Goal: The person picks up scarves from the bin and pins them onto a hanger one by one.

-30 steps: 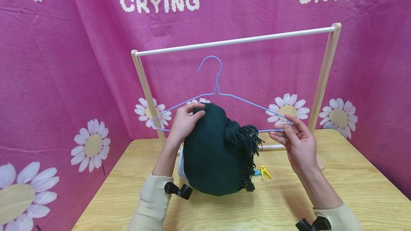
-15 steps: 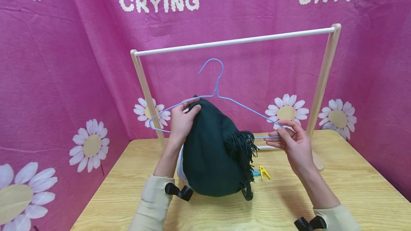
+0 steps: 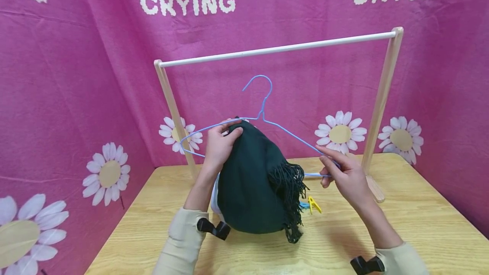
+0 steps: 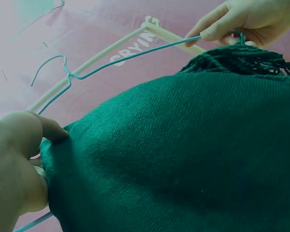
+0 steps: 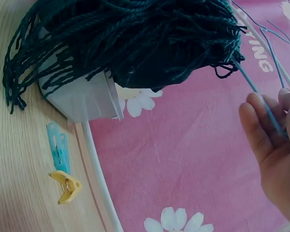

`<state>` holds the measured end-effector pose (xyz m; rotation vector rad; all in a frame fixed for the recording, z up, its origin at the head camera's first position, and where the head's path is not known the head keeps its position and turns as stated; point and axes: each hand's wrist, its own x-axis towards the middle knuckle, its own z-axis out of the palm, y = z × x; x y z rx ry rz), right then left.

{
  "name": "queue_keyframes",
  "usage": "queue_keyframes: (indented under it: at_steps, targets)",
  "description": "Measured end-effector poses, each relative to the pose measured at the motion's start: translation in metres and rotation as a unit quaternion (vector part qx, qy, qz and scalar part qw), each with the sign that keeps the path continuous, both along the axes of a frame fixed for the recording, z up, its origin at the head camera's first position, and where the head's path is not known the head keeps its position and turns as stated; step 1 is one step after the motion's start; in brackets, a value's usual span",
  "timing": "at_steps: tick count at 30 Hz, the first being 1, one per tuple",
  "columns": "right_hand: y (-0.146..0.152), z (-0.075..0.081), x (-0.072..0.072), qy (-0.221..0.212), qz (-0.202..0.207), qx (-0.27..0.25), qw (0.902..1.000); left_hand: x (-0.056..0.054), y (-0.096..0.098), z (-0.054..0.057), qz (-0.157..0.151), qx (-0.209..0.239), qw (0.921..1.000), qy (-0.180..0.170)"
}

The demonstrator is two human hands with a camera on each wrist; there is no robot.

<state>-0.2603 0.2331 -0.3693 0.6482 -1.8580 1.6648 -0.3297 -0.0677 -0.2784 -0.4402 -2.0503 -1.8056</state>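
A dark green scarf (image 3: 252,181) with a cord fringe (image 3: 290,181) is bunched in the middle of the head view. My left hand (image 3: 221,143) pinches its top edge between thumb and fingers, as the left wrist view also shows. That edge lies at the upper left arm of a blue wire hanger (image 3: 263,113), which is raised above the table, hook up and slightly tilted. At the hanger's right corner, my right hand (image 3: 347,177) grips the wire between thumb and fingers. Behind the scarf, the middle of the hanger's lower bar is hidden.
A wooden rack with a white rail (image 3: 282,49) stands behind the hanger. A whitish container (image 5: 82,99) sits under the scarf, mostly covered. Right of it on the table (image 3: 412,211) lie a blue clothespin (image 5: 57,145) and a yellow clothespin (image 5: 66,186).
The hanger has dropped, its right side lowest, and its hook has shifted right. My right hand has moved down and left with it. The scarf's pinched top has moved left to the hanger's upper arm.
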Motion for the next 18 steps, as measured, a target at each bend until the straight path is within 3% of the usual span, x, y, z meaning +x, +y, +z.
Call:
queue_keyframes:
  at_steps: [8, 18]
  targets:
    - [-0.013, 0.004, 0.008, 0.055, -0.04, 0.027, 0.9973, 0.0, 0.002, -0.003, -0.014, 0.048, 0.9987, -0.013]
    - [-0.015, 0.01, 0.016, 0.059, -0.076, 0.015, 0.9953, -0.001, 0.008, -0.005, -0.009, 0.065, 0.9975, -0.026]
